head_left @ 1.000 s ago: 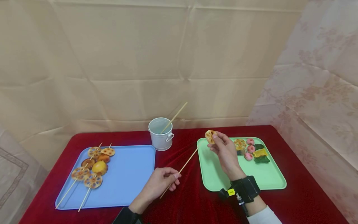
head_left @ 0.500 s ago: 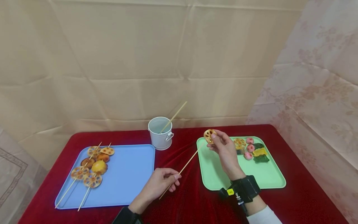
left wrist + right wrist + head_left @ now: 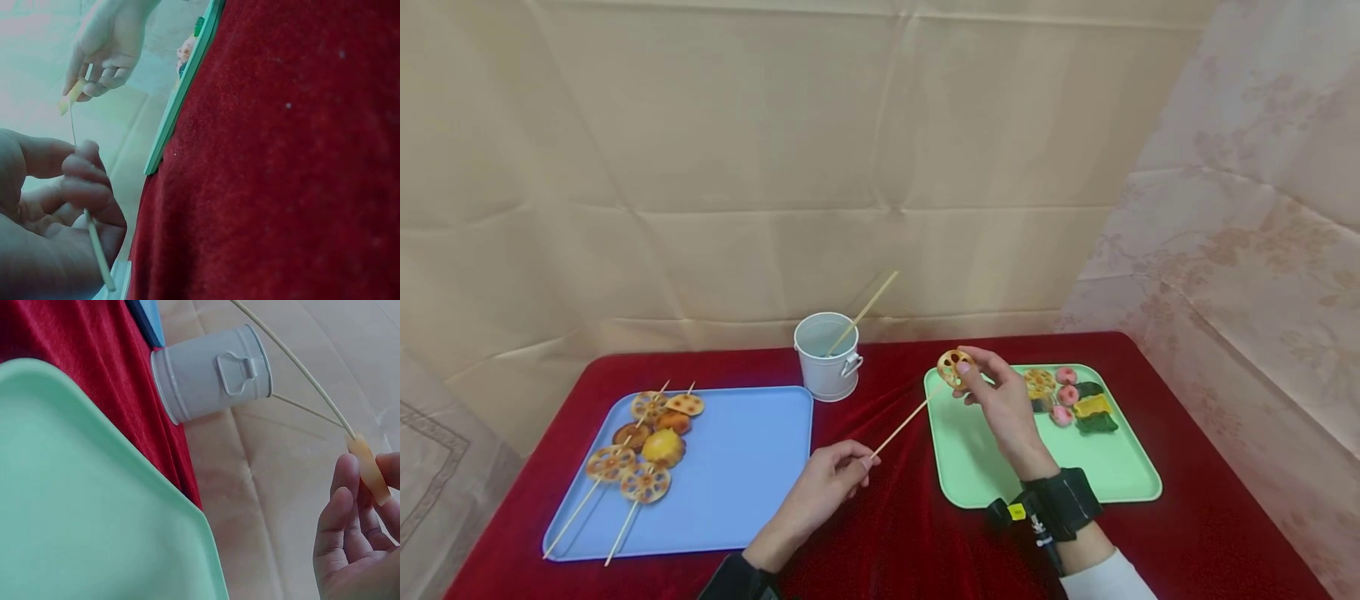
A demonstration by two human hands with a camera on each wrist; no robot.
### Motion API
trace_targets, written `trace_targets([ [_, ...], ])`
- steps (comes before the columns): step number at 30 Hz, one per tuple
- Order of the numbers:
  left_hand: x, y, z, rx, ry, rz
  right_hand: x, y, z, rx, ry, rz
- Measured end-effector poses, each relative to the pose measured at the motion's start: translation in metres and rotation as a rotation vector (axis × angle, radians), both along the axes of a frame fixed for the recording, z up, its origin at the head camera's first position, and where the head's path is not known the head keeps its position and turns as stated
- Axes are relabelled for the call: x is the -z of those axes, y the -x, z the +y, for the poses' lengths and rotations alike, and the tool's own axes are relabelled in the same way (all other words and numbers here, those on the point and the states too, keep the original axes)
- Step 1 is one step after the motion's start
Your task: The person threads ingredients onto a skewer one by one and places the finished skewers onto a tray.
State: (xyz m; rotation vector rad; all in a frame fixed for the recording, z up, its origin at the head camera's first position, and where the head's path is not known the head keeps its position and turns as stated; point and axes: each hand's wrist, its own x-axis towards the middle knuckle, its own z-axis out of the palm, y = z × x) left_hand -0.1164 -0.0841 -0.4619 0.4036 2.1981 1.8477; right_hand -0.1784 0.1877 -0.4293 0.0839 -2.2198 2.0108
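My left hand (image 3: 823, 483) pinches a thin bamboo skewer (image 3: 901, 427), which slants up and to the right. Between the thumb and fingers of my right hand (image 3: 1003, 404) is a browned lotus root slice (image 3: 947, 375), held above the left side of the green tray (image 3: 970, 467). In the right wrist view, the skewer (image 3: 303, 369) reaches the slice (image 3: 369, 469) at its upper edge; whether the tip has gone in, I cannot tell. The left wrist view shows the skewer's rear end (image 3: 100, 256) sticking out below my left fingers.
Two loaded skewers with lotus root slices (image 3: 645, 483) and a yellow piece (image 3: 663, 447) lie on the blue tray (image 3: 745, 475). A white bucket (image 3: 827, 371) holds another skewer (image 3: 872, 304). Pink pieces (image 3: 1066, 395), a yellow strip (image 3: 1092, 406) and green pieces (image 3: 1097, 422) lie on the green tray.
The lotus root slice has shifted a little left towards the skewer tip and turned its face. My left hand has risen slightly, and the skewer's rear end is now hidden in the head view.
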Motion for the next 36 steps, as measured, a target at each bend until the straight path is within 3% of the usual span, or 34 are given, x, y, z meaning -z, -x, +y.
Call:
trace_targets([
  [10, 0.0, 0.004, 0.003, -0.051, 0.032, 0.089, 0.0, -0.002, -0.011, -0.006, -0.054, -0.051],
  [19, -0.009, 0.009, 0.014, -0.107, 0.046, 0.03, 0.003, -0.005, -0.021, -0.04, 0.027, -0.163],
  [25, -0.014, 0.01, 0.021, -0.143, 0.057, 0.008, 0.005, -0.008, -0.029, -0.071, 0.096, -0.194],
  [36, -0.018, 0.01, 0.029, -0.207, 0.016, -0.02, 0.01, -0.014, -0.042, -0.127, 0.031, -0.212],
])
